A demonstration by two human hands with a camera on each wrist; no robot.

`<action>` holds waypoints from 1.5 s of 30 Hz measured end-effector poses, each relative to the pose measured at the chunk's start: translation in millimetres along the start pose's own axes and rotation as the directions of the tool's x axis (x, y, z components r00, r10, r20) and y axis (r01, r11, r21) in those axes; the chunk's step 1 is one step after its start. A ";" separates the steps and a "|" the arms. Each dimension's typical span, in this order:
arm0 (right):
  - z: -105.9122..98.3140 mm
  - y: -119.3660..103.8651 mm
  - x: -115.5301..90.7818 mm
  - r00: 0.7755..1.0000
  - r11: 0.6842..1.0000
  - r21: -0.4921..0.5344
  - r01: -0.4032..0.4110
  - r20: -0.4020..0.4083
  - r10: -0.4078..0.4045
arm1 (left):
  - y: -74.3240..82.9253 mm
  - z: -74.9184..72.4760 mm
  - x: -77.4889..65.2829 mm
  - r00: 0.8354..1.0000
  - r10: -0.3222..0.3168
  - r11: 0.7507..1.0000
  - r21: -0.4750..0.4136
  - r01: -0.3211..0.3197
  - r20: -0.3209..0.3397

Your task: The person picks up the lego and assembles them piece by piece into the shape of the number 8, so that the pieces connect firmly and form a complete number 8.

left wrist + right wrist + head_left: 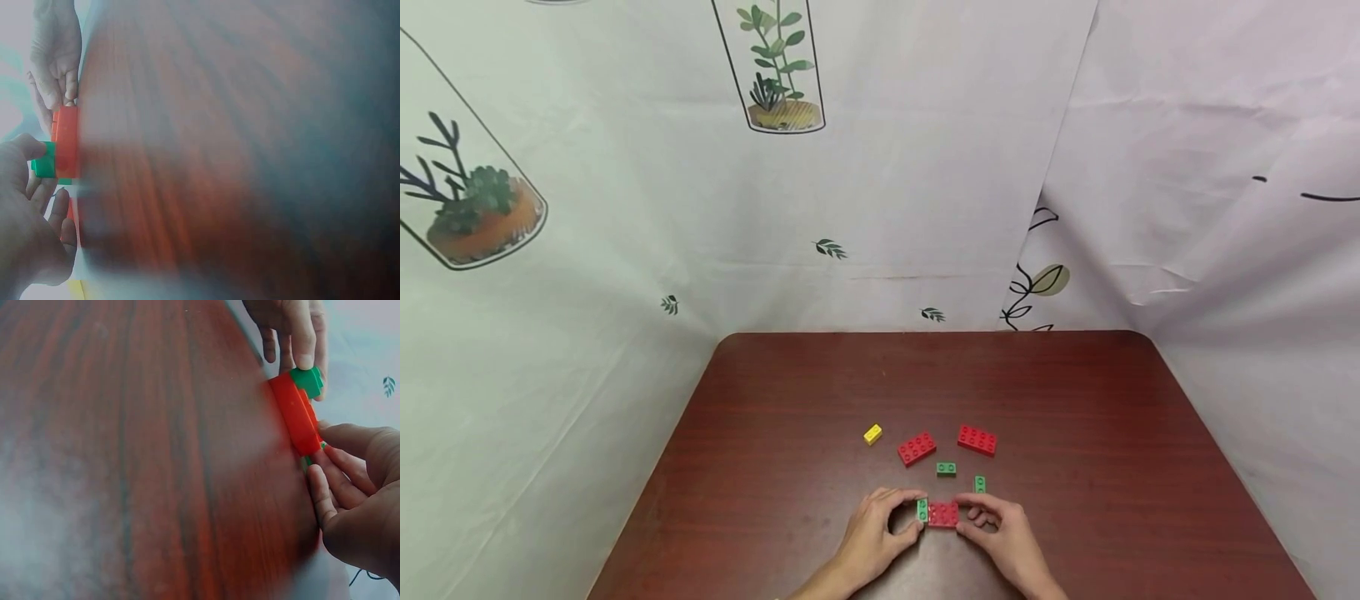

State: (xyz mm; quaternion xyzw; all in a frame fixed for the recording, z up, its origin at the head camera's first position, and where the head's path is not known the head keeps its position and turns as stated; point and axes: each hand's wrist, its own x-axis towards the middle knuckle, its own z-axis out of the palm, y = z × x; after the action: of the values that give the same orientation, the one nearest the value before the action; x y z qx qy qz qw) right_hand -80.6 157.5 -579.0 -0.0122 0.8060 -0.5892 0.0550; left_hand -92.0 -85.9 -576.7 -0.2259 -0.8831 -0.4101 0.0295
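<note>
A red brick lies on the table near the front, with a small green brick on the studs at its left end. Thumb and index finger of my left hand pinch that green brick from its two short sides. At the opposite end, my right hand grips the red brick between thumb and index finger, its other fingers curled beneath. The right wrist view shows the green brick seated at one end of the red brick; whether it is pressed fully down I cannot tell.
Beyond the hands lie two more red bricks, a yellow brick and a small green brick. Another green brick is just past my right fingers. Printed cloth hangs around the brown table.
</note>
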 end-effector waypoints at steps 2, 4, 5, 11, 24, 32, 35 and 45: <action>-1.1 0.1 0.2 1.000 1.000 0.016 -0.004 0.006 0.004 | -0.5 1.2 -0.4 1.000 0.003 1.000 -0.002 -0.003 -0.007; -2.9 -0.6 -0.1 1.000 0.999 0.046 -0.009 0.014 0.009 | -1.2 2.1 -0.6 1.000 0.007 1.000 -0.004 -0.007 -0.013; -4.0 -0.9 -0.3 1.000 0.997 0.071 -0.019 0.020 0.017 | -1.8 2.5 -0.8 1.000 0.009 1.000 -0.005 -0.009 -0.017; -13.1 -5.9 -1.4 0.994 0.968 0.226 -0.105 0.058 0.094 | -3.9 3.7 -1.7 1.000 0.014 1.000 -0.017 -0.015 -0.024; -32.9 -11.9 8.4 0.985 0.956 0.295 0.003 -0.165 0.048 | -5.5 5.7 -2.8 0.999 0.030 0.999 -0.028 -0.031 -0.038; -41.4 -5.4 13.7 0.982 0.959 0.281 0.048 -0.189 0.006 | -6.4 5.5 -1.9 0.999 0.022 0.999 -0.030 -0.023 -0.036; -41.8 -2.1 14.7 0.984 0.956 0.291 0.043 -0.180 0.010 | -6.4 5.5 -1.7 0.999 0.025 0.999 -0.030 -0.027 -0.040; -40.0 6.2 17.7 0.991 0.955 0.296 0.002 -0.130 0.038 | -6.0 5.5 -1.5 0.998 0.037 0.999 -0.026 -0.038 -0.046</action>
State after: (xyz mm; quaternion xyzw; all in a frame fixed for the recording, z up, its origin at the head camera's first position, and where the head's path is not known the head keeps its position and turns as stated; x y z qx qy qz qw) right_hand -102.1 195.9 -574.2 0.0432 0.7109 -0.7019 0.0073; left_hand -92.5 -85.8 -584.9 -0.2333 -0.8722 -0.4264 0.0543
